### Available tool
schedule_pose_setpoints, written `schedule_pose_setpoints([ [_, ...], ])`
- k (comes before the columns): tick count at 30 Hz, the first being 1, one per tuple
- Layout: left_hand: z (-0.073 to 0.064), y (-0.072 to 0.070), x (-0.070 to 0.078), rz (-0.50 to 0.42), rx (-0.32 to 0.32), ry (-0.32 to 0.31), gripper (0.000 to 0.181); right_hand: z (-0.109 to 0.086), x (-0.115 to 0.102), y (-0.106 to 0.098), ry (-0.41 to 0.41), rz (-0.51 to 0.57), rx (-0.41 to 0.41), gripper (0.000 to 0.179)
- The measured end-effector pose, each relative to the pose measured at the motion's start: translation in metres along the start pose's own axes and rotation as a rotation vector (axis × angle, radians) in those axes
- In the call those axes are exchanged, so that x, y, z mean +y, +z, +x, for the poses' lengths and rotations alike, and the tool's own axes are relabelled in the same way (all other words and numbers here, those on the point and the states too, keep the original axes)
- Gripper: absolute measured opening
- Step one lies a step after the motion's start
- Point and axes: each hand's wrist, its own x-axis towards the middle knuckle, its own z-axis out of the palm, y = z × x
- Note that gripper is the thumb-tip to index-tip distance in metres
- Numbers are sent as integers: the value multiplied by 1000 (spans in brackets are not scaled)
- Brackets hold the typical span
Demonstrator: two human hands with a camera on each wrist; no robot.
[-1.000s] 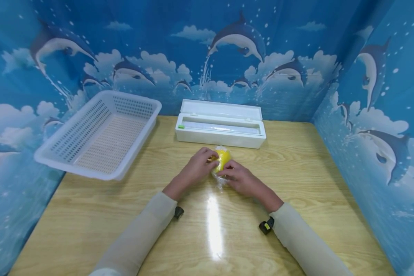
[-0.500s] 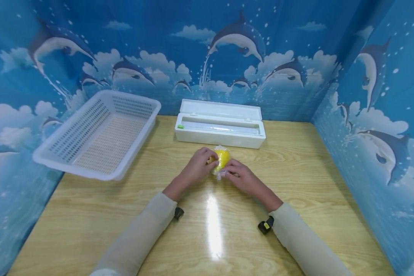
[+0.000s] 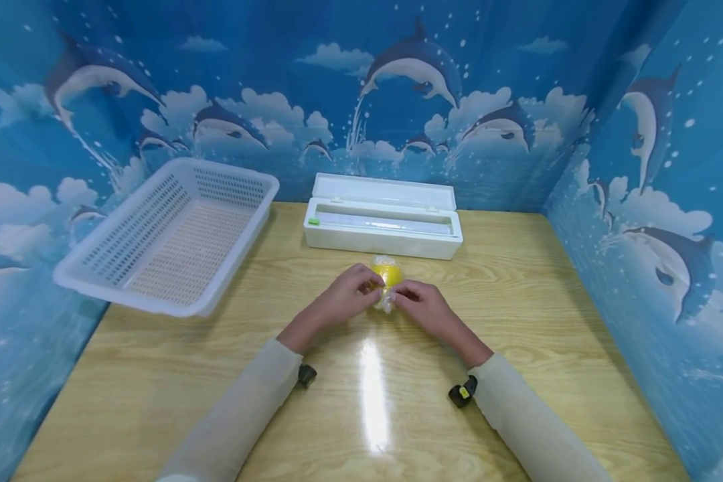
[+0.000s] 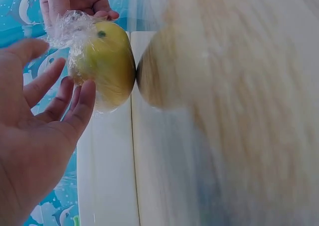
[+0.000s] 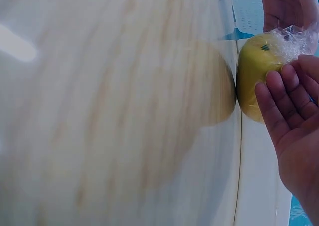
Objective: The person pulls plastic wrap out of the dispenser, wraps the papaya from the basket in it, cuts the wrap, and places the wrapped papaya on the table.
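A yellow fruit wrapped in clear plastic wrap rests on the table, its dark green stem spot visible in both wrist views. The wrap is bunched at the fruit's near end. My left hand is at the fruit's left side; in the left wrist view its fingers are fairly straight against the wrapped fruit, thumb apart. From the right, my right hand pinches the bunched plastic between thumb and forefinger, while its other fingers lie along the fruit.
Just behind the fruit stands a long white wrap dispenser box, lid raised, a green slider at its left end. A white perforated basket sits at the left of the wooden table. Dolphin-print curtains border the back and sides.
The right hand has gathered the loose plastic tail up against the fruit. The fruit has turned a little, and the left fingers have loosened and shifted toward its near end.
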Motion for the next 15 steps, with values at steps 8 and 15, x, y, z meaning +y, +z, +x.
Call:
schedule_pose_setpoints([
  [8,-1,2,-3,75,-58,20,31,1,1,0,52,28,-4,14],
  [15,0,3,-1,83,-38,-17,16,2,0,1,63,32,-7,11],
])
